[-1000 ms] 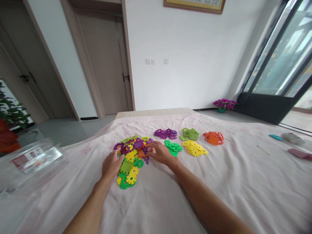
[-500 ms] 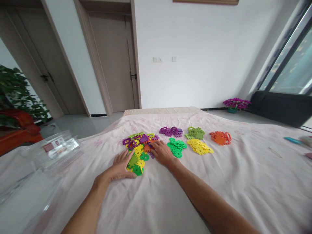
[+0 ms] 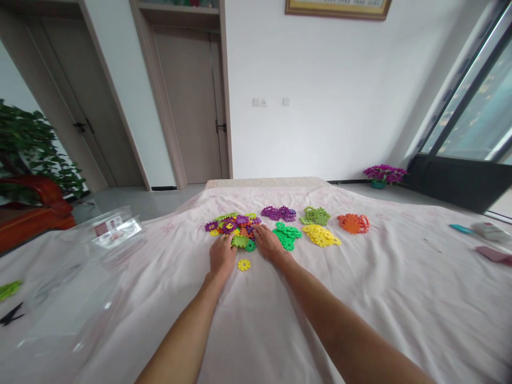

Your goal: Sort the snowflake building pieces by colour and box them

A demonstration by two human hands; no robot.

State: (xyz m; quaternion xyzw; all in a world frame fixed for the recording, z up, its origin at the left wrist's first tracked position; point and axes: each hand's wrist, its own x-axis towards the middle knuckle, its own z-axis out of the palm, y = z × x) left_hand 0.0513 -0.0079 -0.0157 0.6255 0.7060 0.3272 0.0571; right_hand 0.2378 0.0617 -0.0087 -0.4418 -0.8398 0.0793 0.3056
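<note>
A mixed pile of notched plastic snowflake discs [image 3: 229, 226] in purple, yellow, orange and green lies on the bed sheet between my hands. My left hand [image 3: 223, 253] presses against the pile's near left side, fingers stretched forward and partly hidden. At the pile's right edge, my right hand [image 3: 269, 242] rests with its fingers extended, touching the discs. A single yellow disc [image 3: 244, 265] lies apart, nearer to me. Sorted heaps sit to the right: purple discs [image 3: 279, 214], dark green discs [image 3: 287, 237], light green discs [image 3: 315, 216], yellow discs [image 3: 321, 236] and orange discs [image 3: 353, 224].
Clear plastic boxes [image 3: 120, 234] stand on the left of the pink-white sheet [image 3: 360, 309]. Light green pieces [image 3: 10, 289] and a small black item [image 3: 11, 314] lie at the far left. A blue object [image 3: 462, 229] and a pink object [image 3: 494, 255] are at the far right.
My left hand has moved right and forward, pushing the near discs into the pile. One yellow disc is left behind on the sheet. My right hand stays at the pile's right edge.
</note>
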